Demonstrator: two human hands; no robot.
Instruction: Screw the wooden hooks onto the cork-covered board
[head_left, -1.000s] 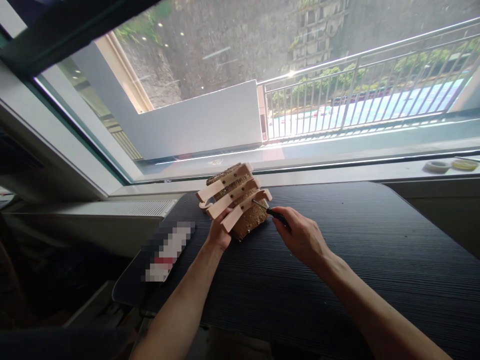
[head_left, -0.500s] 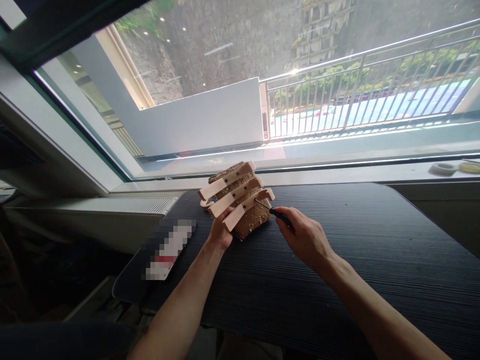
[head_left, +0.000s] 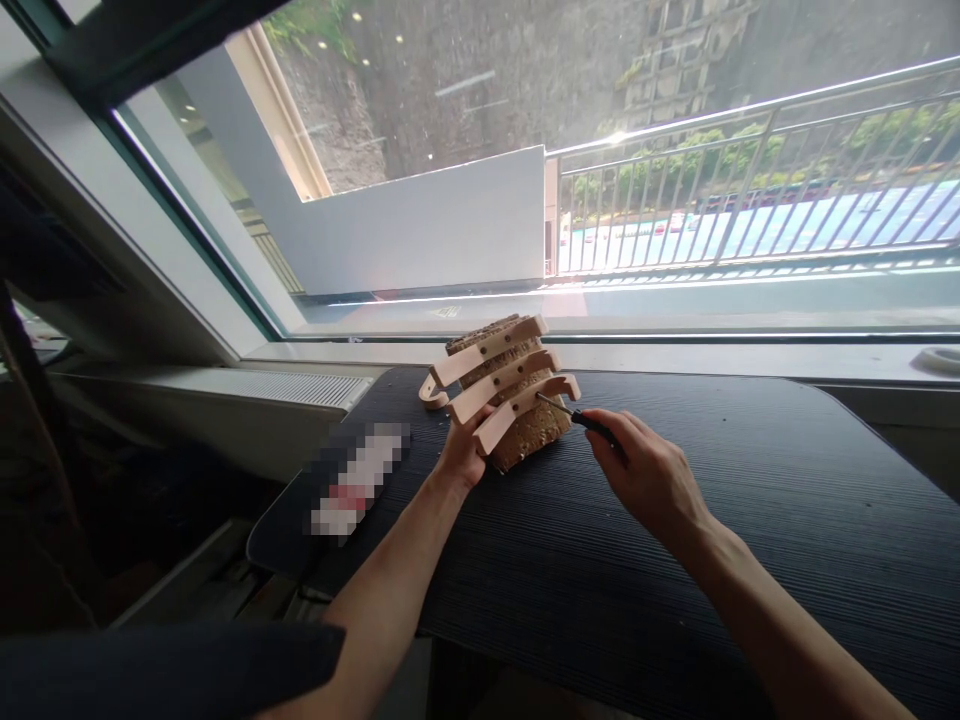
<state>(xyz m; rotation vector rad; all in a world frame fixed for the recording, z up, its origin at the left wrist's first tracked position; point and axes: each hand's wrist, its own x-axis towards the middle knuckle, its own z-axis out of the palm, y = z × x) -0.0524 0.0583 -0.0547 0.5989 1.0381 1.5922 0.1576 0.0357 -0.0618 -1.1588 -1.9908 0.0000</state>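
Note:
A wooden assembly [head_left: 504, 392] of three pale curved slats fixed across a speckled cork-like block stands tilted on the dark ribbed table [head_left: 675, 560]. My left hand [head_left: 461, 455] grips its near left side, fingers closed on a slat end. My right hand [head_left: 645, 478] is closed on a black-handled screwdriver [head_left: 576, 417], whose metal tip touches the lowest slat near its right end.
A blurred-out flat object [head_left: 358, 478] lies at the table's left edge. A white windowsill [head_left: 750, 358] runs behind the table, with a tape roll [head_left: 941, 358] at far right. A radiator grille [head_left: 300, 388] sits at left below the window.
The view has shifted, so everything sits slightly further right in frame. Both hands keep the same hold on the wooden piece and the screwdriver.

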